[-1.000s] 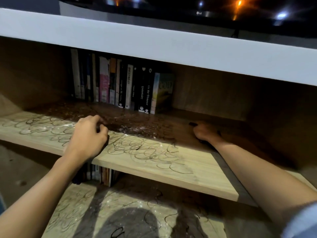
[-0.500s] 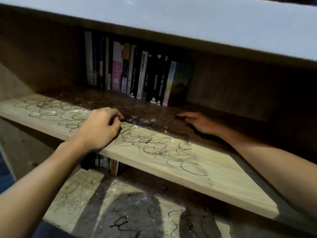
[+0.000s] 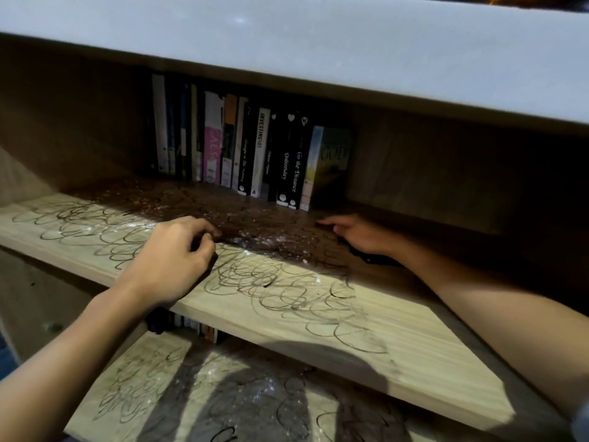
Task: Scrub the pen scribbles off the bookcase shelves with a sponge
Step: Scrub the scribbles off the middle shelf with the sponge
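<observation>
The middle shelf (image 3: 366, 320) runs from the left edge of the frame down toward the lower right, its pale wood covered in looping pen scribbles (image 3: 280, 282) with white specks scattered among them. The scribbles spread from the far left of the board to just past its centre; the lower right part of the board is bare wood.

The left hand (image 3: 172, 260) sits left of centre on the shelf, fingers curled under with the knuckles up, right on top of the scribbled patch. Whatever it may hold is hidden beneath the fingers, so I cannot tell whether it grips a sponge.

The right hand (image 3: 360, 234) lies right of centre in the shadowed back part of the shelf, fingers stretched out flat toward the left, pressing on something dark (image 3: 373, 258) that shows below the wrist; what it is cannot be made out.

A row of books (image 3: 255, 151) stands upright at the back of the shelf, above and between the two hands.

The lower shelf (image 3: 105, 393), at the bottom of the frame, carries more scribbles and specks.
</observation>
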`<state>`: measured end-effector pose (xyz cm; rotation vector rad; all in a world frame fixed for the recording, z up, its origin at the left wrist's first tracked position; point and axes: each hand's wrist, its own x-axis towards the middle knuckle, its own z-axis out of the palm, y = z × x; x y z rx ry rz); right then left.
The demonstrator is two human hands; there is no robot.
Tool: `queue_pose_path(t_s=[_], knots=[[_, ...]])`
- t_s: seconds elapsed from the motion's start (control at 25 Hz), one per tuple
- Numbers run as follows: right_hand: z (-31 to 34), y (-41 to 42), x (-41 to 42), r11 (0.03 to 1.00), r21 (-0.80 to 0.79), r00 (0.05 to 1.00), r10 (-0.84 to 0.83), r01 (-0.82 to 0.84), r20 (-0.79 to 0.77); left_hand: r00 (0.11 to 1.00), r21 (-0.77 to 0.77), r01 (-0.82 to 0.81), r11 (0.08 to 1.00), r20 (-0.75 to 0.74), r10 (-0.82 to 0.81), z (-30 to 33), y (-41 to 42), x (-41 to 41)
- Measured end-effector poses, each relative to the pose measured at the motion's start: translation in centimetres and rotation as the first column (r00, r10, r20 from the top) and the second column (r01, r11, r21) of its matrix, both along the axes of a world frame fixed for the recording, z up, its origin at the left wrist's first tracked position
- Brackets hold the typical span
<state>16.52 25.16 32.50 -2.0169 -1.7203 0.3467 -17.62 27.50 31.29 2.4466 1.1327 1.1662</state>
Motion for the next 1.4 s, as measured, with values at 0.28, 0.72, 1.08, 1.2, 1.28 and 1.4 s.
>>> queue_pose_path(t_s=[0.28,0.72,1.08,1.2,1.28,1.4], knots=[[1.2,2.2,1.0,0.987,-0.01,0.985,-0.161,0.162,0.054,1.0,0.032,0.007,0.999,0.026,-0.008,0.0,0.1,0.0],[1.4,2.1,1.0,0.994,-0.04,0.989,-0.098,0.102,0.107,0.996,0.008,-0.058,0.998,0.069,0.057,0.3,-0.3,0.1],[1.4,-0.5,2.9,0.968,-0.035,0.968,-0.249,0.249,0.022,0.999,0.015,-0.025,1.0,0.033,0.025,0.1,-0.2,0.0],[1.2,-1.7,0.5,0.995,-0.031,0.995,-0.096,0.096,0.008,0.998,0.026,0.021,0.999,-0.057,-0.02,0.5,-0.1,0.0],[0.9,-4.8,0.6,0.998,-0.031,0.998,0.055,-0.056,-0.034,0.974,0.064,0.029,0.998,-0.227,-0.014,0.7,0.1,0.5],[0.7,-9.3,4.2,1.0,0.02,1.0,-0.024,0.024,-0.007,0.953,0.065,-0.046,0.997,-0.297,0.064,1.3,0.9,2.4]])
